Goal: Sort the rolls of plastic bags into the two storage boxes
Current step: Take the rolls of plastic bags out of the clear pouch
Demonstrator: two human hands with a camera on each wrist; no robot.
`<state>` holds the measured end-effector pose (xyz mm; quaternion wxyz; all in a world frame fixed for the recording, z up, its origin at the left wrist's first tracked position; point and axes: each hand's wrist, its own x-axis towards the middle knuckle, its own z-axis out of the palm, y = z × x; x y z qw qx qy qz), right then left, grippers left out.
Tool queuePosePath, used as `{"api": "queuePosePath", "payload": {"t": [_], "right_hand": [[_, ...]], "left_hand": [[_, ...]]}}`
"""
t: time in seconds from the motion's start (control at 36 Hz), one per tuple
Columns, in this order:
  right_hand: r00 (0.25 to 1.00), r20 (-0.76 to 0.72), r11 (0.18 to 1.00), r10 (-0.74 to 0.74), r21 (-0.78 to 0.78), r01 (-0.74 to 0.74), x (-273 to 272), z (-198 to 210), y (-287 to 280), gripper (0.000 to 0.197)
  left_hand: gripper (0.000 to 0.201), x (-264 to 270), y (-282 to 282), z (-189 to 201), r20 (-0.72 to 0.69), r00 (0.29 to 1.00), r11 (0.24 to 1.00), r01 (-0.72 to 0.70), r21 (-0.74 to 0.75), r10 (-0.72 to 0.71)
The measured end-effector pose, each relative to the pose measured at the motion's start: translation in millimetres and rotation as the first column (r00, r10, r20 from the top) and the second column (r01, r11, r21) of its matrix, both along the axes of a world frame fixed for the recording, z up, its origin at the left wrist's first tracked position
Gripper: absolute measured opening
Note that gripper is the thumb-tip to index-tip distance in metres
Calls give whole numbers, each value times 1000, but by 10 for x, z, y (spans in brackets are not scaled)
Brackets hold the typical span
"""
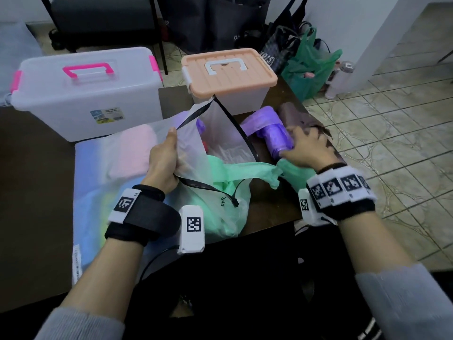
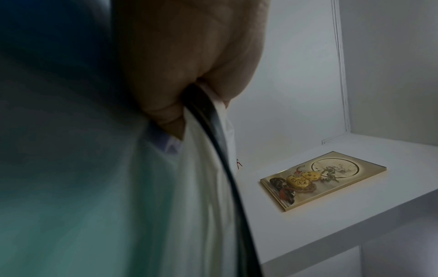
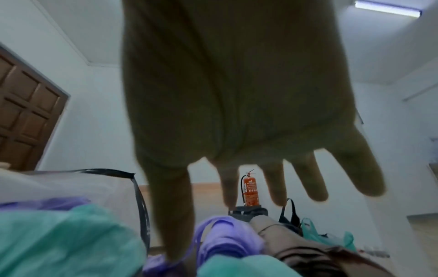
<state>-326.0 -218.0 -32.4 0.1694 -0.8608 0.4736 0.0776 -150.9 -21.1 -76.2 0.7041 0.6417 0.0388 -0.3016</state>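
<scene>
My left hand [image 1: 164,155] grips the open rim of a translucent zip pouch [image 1: 215,133] with a black zipper; the left wrist view shows the hand [image 2: 189,65] pinching that rim [image 2: 201,187]. A green roll [image 1: 245,173] spills out of the pouch, and a pink roll [image 1: 137,148] shows through its side. My right hand [image 1: 306,148] hovers with fingers spread over a purple roll [image 1: 274,136] on the table, its thumb [image 3: 175,215] touching the purple plastic [image 3: 225,241]. A brown roll [image 1: 299,116] lies just beyond. A clear box with pink handle [image 1: 85,92] and a white box with peach lid [image 1: 228,72] stand behind, lids on.
The dark table's [image 1: 36,168] right edge runs close beside the brown roll. On the tiled floor beyond it stands a green plastic bag [image 1: 311,69] among dark bags. A black chair [image 1: 103,20] is behind the boxes.
</scene>
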Motion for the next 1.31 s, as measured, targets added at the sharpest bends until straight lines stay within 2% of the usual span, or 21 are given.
{"api": "queuePosePath", "payload": {"t": [0.06,0.11,0.22,0.39,0.53,0.78,0.86,0.92,1.0,1.06,1.08,1.11,1.17,1.22,1.31], "right_hand": [[991,-128,998,32,53,-26,-177,-94,58,81],[985,-172,995,4,101,13,-300,-245,94,87],[983,-114,978,-141,138,156,-472,-485,171,72],[961,-2,960,-277,45,277,-542,-578,236,62],[962,27,962,-273,19,272,-483,-584,169,62],[970,-44,969,-239,55,241,-411,-476,37,64],[972,-56,973,-230,8,231,-377,-370,75,63],[978,40,974,-206,-89,209,-316,-253,169,61],[925,368,968,-92,-185,170,-148,-32,350,48],[821,569,993,-34,-77,95,17,66,485,38],[778,626,998,-55,30,47,93,111,568,35],[764,638,988,-99,155,-2,165,149,664,32],[817,556,922,-151,377,-87,286,174,830,30],[894,418,845,-160,527,-96,394,146,958,35],[946,311,831,-94,548,-98,515,72,1076,37]], "left_hand": [[31,-21,-7,7,4,1000,1000,1,-16,-1],[31,-34,-9,14,12,1000,1000,3,-12,-3],[31,-23,-9,14,8,1000,1000,4,-23,-3],[29,-32,-15,19,18,1000,1000,-5,-27,6],[29,-42,-16,25,17,1000,1000,-5,-20,5],[31,-62,19,59,15,1000,1000,-3,4,3],[31,-93,38,78,-10,1000,1000,7,-5,-8],[33,-120,58,100,-33,999,1000,17,-9,-17],[36,-154,93,129,-36,999,999,39,-1,-39],[44,-165,118,138,-25,998,998,57,19,-57],[46,-175,131,148,-17,998,997,69,26,-69],[47,-189,144,161,-8,996,996,84,34,-84],[50,-201,164,175,10,994,993,106,60,-107],[52,-200,197,187,35,991,986,122,112,-127],[53,-187,245,201,117,983,965,113,237,-143]]}}
